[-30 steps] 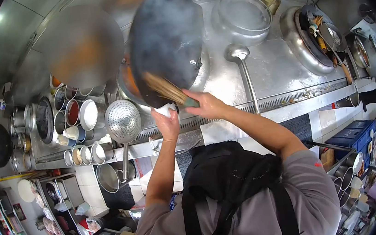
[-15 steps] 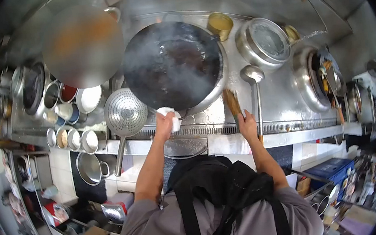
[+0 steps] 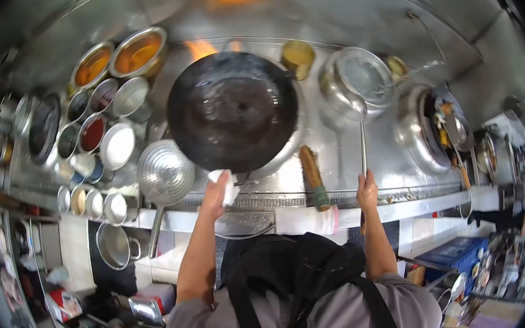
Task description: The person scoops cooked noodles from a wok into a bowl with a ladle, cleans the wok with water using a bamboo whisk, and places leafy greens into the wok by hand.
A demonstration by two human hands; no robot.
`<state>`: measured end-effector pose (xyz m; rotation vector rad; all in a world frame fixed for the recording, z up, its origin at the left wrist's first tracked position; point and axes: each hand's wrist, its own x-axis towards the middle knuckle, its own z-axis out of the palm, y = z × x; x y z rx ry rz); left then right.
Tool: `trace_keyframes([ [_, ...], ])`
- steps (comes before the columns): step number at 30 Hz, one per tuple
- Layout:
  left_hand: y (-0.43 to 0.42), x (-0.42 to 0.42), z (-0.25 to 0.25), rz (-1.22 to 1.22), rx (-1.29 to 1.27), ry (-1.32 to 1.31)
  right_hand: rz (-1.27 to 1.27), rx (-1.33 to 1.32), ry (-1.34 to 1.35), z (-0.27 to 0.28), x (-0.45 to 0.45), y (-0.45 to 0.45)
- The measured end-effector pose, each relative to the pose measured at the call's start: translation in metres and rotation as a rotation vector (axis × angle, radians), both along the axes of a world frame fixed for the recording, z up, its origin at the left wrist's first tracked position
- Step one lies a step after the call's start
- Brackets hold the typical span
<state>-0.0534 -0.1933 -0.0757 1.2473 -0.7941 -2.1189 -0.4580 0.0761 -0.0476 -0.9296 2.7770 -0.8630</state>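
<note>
My left hand (image 3: 213, 197) is closed around a folded white cloth (image 3: 229, 192) at the near edge of a large black wok (image 3: 234, 115). A little dark liquid glistens in the wok, and flames (image 3: 201, 48) rise behind its far rim. My right hand (image 3: 366, 190) grips the handle of a long metal ladle (image 3: 363, 143). The ladle's bowl is at the near side of a round metal pot (image 3: 331, 88) of water; I cannot tell whether it touches. Between my hands a bamboo wok brush (image 3: 311, 174) lies on the stove, its green-bound end toward me.
A perforated strainer (image 3: 166, 172) lies left of the wok, near several seasoning containers (image 3: 116, 145). Two metal bowls (image 3: 139, 51) of orange liquid stand at the back left. A yellowish can (image 3: 297, 56) stands behind the wok; another large pot (image 3: 410, 127) is at the right.
My right hand has let go of the brush, which now lies on the stove, and has taken the ladle, raising it toward the water pot. Flames now show behind the wok; steam has thinned.
</note>
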Motion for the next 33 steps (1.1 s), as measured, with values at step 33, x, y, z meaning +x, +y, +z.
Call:
trace_keyframes([
  [33, 0.081, 0.108, -0.066, 0.554, -0.491, -1.018, 0.599, -0.089, -2.232, 0.167, -0.139, -0.104],
])
